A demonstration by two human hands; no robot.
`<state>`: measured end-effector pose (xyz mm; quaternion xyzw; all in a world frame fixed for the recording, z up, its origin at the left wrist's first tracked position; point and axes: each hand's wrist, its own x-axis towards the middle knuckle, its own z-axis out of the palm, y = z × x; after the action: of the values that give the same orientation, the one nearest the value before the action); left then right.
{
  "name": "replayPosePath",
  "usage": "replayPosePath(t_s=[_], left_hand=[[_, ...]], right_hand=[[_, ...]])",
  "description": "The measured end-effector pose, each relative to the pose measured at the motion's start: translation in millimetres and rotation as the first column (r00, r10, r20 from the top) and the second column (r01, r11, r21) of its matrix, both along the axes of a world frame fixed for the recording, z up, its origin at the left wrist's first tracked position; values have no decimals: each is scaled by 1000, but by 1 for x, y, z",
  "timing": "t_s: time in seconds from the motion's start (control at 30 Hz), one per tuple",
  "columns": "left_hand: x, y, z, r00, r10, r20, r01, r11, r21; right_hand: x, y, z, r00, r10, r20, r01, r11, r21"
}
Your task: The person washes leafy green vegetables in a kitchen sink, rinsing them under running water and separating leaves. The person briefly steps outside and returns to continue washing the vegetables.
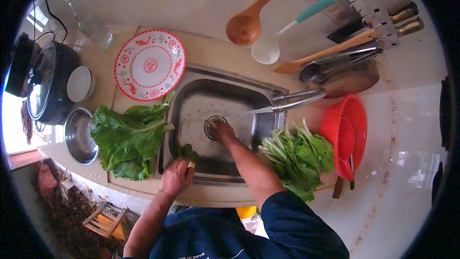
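My left hand [176, 177] is at the near left rim of the stainless steel sink [201, 103], fingers closed on a small piece of green leaf [188, 153] with a pale stem end. My right hand [223, 132] reaches down to the sink drain [208, 133], its fingertips hidden from me there. A thin stream of water runs from the chrome faucet [301, 101] into the basin. Large leafy greens [129, 138] lie on the counter left of the sink, stems overhanging its edge. A heap of smaller greens [298, 158] rests at the sink's right.
A red-patterned plate [151, 65] overlaps the sink's back left corner. Further left stand a steel bowl [82, 136], white bowls [79, 84], a lidded dark pot [52, 82] and a glass bottle [91, 27]. Red plastic basins [329, 118] stand right; a wooden ladle [244, 28] hangs behind.
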<state>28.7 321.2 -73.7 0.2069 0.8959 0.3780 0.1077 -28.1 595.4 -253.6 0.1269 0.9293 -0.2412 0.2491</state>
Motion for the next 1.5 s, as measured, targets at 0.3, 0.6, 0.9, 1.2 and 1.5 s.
replayPosePath(t_s=[0.3,0.6,0.9,1.2,1.5], left_hand=[[-8,-2,-5,1000,-20,-3,20,1000,9],[-36,20,47,932,-163,325,148,987,70],[-25,64,115,917,-317,241,309,948,72],[-16,94,104,933,-343,-104,357,864,355],[-1,111,127,928,-288,-235,365,829,425]], right_hand=[[-4,0,4,993,25,-118,-39,992,-120],[65,-58,240,868,-471,-158,160,566,-809],[100,-27,292,756,-647,-95,301,473,-828],[138,-10,294,578,-703,413,405,-193,-894],[149,-21,271,510,-604,612,316,-530,-787]])
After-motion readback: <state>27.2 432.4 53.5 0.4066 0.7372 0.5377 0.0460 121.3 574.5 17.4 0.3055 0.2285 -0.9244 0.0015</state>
